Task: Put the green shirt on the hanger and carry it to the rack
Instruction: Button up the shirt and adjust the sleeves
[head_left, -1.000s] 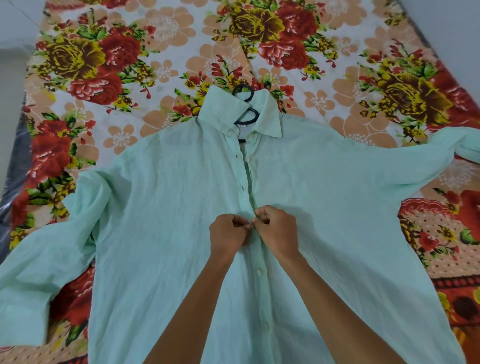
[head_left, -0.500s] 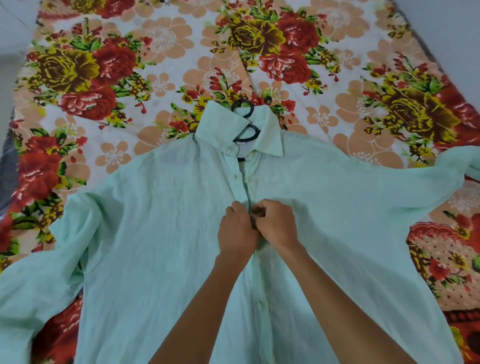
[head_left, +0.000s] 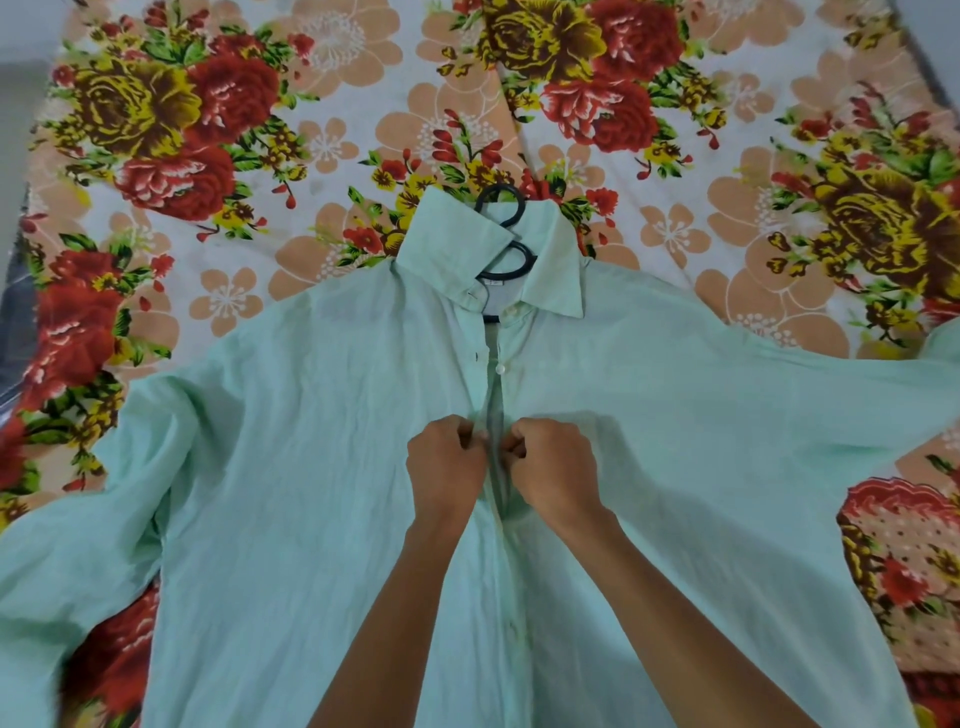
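While the green shirt (head_left: 311, 467) lies spread front-up on the floral bedsheet (head_left: 260, 156), the left hand (head_left: 447, 462) and right hand (head_left: 556, 462) each pinch a placket edge, the black hanger (head_left: 501, 208) hook beyond them at the collar.

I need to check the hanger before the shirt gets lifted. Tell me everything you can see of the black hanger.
Only part of the black hanger shows. Its thin, dark curved hook pokes out past the open collar of the green shirt, lying flat on the floral bedsheet. A second dark loop and a short bar show inside the neck opening. The shoulders are hidden under the fabric. It looks like plastic, though that is uncertain. Neither hand touches it.
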